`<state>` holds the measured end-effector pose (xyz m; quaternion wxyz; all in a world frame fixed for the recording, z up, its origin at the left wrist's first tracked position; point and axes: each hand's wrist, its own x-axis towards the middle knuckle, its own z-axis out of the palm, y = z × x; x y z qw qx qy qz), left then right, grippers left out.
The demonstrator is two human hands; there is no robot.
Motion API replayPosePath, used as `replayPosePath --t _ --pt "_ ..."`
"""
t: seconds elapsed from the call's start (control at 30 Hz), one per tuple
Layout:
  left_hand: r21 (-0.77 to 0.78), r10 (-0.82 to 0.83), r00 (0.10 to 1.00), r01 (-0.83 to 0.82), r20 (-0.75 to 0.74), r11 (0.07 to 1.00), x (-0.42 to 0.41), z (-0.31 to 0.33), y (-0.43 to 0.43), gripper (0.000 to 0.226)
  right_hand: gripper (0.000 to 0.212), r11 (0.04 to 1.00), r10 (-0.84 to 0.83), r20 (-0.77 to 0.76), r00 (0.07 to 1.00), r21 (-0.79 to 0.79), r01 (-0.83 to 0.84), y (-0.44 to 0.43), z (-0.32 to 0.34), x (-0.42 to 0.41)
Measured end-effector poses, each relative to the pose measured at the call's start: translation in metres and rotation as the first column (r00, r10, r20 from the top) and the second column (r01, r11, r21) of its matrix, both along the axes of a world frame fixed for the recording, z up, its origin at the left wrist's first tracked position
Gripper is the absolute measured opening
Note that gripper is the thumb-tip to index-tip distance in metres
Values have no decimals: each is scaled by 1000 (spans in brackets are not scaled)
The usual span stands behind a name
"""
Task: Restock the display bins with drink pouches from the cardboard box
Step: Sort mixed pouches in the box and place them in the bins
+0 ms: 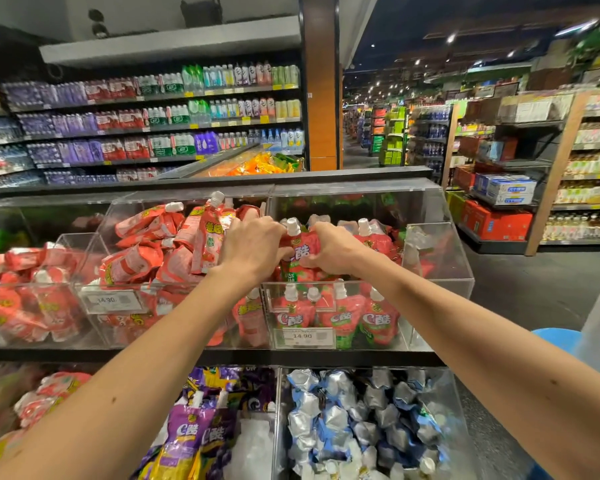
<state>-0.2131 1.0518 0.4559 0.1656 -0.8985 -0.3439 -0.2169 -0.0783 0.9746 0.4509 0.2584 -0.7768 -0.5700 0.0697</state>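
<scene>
Our left hand (253, 249) and right hand (335, 251) close together, both gripping one red pouch (300, 252) between them, clear bin (444, 271) just beneath

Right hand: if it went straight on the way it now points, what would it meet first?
The right hand points left and away, fingers gripping the red pouch; going on, it would likely push that pouch against the left hand, though depth is unclear.

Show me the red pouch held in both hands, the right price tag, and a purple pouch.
red pouch (300, 245): head view, its printed front.
right price tag (303, 336): head view, its middle.
purple pouch (184, 434): head view, its front label.
</scene>
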Motion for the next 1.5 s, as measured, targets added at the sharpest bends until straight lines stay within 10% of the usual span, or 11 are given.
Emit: replayPosePath --t 0.33,0.5,0.73,0.9,1.07,1.27,1.5 --pt "-101 81 996 -76 47 992 7 -11 -3 37 106 998 -67 -264 962 -19 64 0 -12 3" --pt "-278 -18 889 162 458 947 -10 -20 -36 23 32 968 -23 107 994 249 -5 -50 -11 0" --pt "-268 -243 592 642 768 719 39 -89 -189 9 16 754 -184 -212 960 595 277 -232 -116 13" --pt "-537 -416 580 812 700 229 122 -191 -312 21 21 598 -661 -450 601 169 784 -400 -235 18" --pt "-768 -701 487 625 522 -139 199 -272 -474 18 4 228 -871 -475 125 -166 959 -566 -318 7" --pt "-958 -950 299 287 89 0 260 -395 -617 23 11 -37 -835 -493 -244 -392 919 -684 -418 22" --pt "-949 -894 318 -137 -314 285 318 -524 -672 31 25 -92 -627 -470 -621 -747 659 -754 -560 55"
